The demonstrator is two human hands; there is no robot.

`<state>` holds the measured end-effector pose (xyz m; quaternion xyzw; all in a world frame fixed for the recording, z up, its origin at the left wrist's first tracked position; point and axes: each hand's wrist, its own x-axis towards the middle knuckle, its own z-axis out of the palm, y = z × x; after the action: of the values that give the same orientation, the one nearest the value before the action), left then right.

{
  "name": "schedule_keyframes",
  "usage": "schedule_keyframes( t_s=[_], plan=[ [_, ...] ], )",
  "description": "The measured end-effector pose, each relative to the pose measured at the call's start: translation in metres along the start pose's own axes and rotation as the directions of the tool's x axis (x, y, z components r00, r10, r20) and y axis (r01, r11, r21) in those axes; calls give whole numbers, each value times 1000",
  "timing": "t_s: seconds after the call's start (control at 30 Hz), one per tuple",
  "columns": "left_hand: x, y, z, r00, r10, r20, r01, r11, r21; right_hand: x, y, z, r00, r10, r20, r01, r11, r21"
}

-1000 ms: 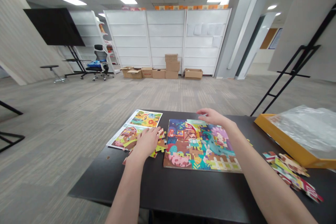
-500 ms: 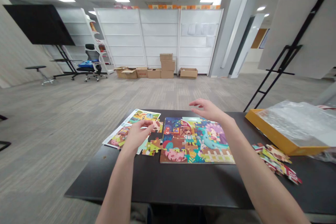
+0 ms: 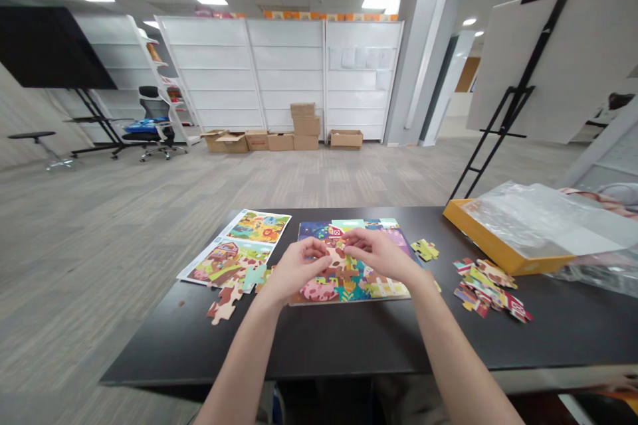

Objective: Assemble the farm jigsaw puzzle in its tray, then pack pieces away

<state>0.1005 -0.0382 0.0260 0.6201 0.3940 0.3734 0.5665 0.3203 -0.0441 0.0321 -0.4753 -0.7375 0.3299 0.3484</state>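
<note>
Brown-and-cream spotted cardboard piece (image 3: 335, 256): half a second ago left of the colourful rectangular jigsaw (image 3: 386, 287), now over its middle; whether it touches, I cannot tell.
Bare left hand (image 3: 296, 269): has crossed rightward from the white paper sheet with two coloured pictures (image 3: 262, 226), its grip pinching that piece.
Bare right hand (image 3: 381, 254): has come down from above the jigsaw's far edge, fingers curved at the piece's right side; whether its grip holds too, I cannot tell.
Yellow-green cardboard pieces (image 3: 425, 250): now in sight beside the jigsaw's right edge.
Black surface (image 3: 339, 345): sheet near the far left corner, loose brown-and-cream pieces (image 3: 224, 302) toward the left edge, a mixed multicoloured heap (image 3: 491, 287) right of the jigsaw, a shallow yellow box (image 3: 493, 243) with clear plastic (image 3: 518, 216) toward the far edge's right end.
Room: grey carpet (image 3: 249, 182), tall white shelving (image 3: 286, 73), brown cardboard boxes (image 3: 306, 127), black screen (image 3: 50, 46).
</note>
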Motion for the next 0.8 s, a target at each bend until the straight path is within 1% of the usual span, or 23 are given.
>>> schedule_keyframes(
  t_s=[0.07,0.23,0.3,0.37,0.43,0.5,0.53,0.57,0.63,0.7,0.8],
  plan=[
    [2,-2,6,1000,15,26,-16,1000,15,-2,5,-1,1000,5,21,-6,998,64],
    [5,-5,9,999,22,24,-22,1000,-13,-1,12,-4,999,36,10,-37,994,100],
    [6,-7,9,1000,21,22,-20,1000,-24,-1,13,-4,999,54,3,-54,984,168],
    [7,-9,9,1000,32,2,-31,999,-36,-2,13,-4,997,71,24,-74,969,236],
    [10,-10,10,996,58,-60,-62,996,-61,-5,13,-5,991,79,111,-105,962,254],
    [11,-11,12,988,78,-137,-91,992,-89,-8,12,-7,969,70,239,-126,966,227],
    [12,-11,13,984,77,-159,-94,990,-101,-9,11,-7,959,55,279,-116,971,208],
    [12,-11,14,984,70,-166,-90,989,-114,-9,10,-8,955,37,295,-95,978,184],
    [13,-12,17,989,47,-143,-67,989,-134,-9,9,-9,968,2,251,-38,990,139],
    [13,-12,20,992,34,-119,-51,988,-143,-7,9,-9,981,-11,195,-11,994,110],
    [15,-14,22,990,59,-124,-76,988,-132,-5,9,-8,982,30,184,-59,987,150]
  ],
)
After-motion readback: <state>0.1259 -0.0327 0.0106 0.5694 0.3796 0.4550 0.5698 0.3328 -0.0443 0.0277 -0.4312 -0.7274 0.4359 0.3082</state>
